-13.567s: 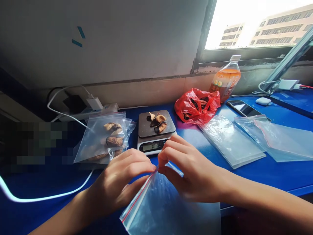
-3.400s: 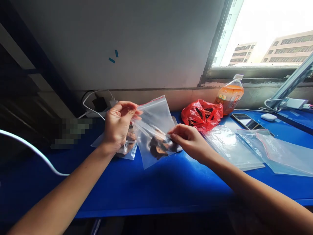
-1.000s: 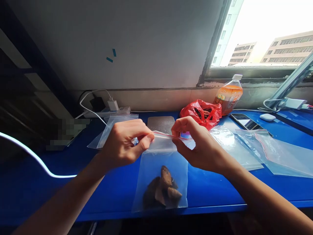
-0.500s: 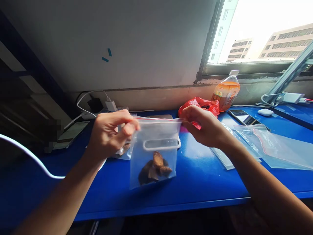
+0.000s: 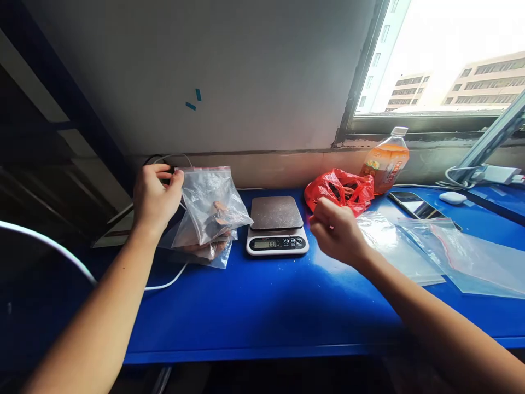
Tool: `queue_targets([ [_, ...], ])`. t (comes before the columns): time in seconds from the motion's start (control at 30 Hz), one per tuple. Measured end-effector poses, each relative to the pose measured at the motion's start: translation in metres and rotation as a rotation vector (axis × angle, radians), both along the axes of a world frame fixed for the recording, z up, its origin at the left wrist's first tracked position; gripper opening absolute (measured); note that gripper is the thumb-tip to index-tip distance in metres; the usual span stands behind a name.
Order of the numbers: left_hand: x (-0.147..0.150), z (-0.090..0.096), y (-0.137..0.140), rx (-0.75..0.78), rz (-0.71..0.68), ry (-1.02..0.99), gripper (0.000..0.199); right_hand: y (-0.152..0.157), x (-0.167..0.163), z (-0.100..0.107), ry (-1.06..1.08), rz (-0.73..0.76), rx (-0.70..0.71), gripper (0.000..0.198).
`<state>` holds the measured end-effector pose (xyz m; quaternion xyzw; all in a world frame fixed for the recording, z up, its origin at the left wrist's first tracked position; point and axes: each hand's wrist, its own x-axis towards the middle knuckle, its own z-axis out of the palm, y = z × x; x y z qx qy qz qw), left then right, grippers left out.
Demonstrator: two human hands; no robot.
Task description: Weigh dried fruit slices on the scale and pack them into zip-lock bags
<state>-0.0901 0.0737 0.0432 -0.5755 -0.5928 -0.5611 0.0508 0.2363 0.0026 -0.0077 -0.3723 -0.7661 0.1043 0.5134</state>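
Note:
At the left, my left hand [image 5: 155, 200] pinches the top corner of a clear zip-lock bag [image 5: 205, 189] with a few brown dried pieces in it. That bag hangs tilted over a small pile of similar filled bags [image 5: 223, 254], touching them. My right hand [image 5: 336, 232] is curled closed in front of the red plastic bag [image 5: 338, 183], with nothing visible in its fingers. Between my hands stands a digital kitchen scale [image 5: 278, 230], with some crumbs on its grey plate. Its small display is lit, but the digits are hard to read.
Flat clear zip-lock bags [image 5: 484, 257] lie at the right of the blue table [image 5: 262, 317]. Behind them are a phone [image 5: 412, 205], a white earbud case [image 5: 452, 197] and an orange drink bottle [image 5: 388, 161]. A white cable [image 5: 53, 246] curves across the left side.
My left hand has carried the filled bag leftward, from in front of the scale to above the pile. My right hand has let go of its corner. The scale is now uncovered.

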Motion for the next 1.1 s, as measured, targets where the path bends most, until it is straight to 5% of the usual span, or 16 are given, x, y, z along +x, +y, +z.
queue_targets([
  [0.07,0.012,0.001,-0.012,0.091,0.038,0.069,0.048,-0.001,-0.011,-0.008,0.009,0.056,-0.12,0.029],
  [0.13,0.04,-0.001,-0.033,0.128,-0.046,0.151,0.039,-0.007,-0.023,-0.011,0.061,0.144,-0.273,0.021],
  [0.27,0.105,-0.018,-0.082,-0.164,-0.648,0.331,0.014,-0.028,-0.045,-0.012,0.19,0.381,-0.447,0.013],
  [0.37,0.122,-0.026,-0.096,-0.34,-0.82,0.107,0.014,-0.04,-0.051,-0.011,0.286,0.463,-0.503,0.02],
  [0.5,0.115,-0.022,-0.093,-0.431,-0.815,-0.094,0.021,-0.045,-0.048,-0.009,0.344,0.502,-0.553,0.028],
  [0.77,0.107,-0.015,-0.085,-0.333,-0.802,0.043,0.02,-0.042,-0.045,-0.007,0.315,0.484,-0.537,0.023],
  [0.97,0.063,-0.012,-0.048,-0.386,-0.376,0.626,0.039,-0.017,-0.009,0.017,0.332,0.134,-0.32,0.02],
  [1.1,0.032,-0.01,-0.036,-0.693,-0.352,0.926,0.04,-0.002,0.037,0.036,0.119,-0.068,-0.233,0.023],
])
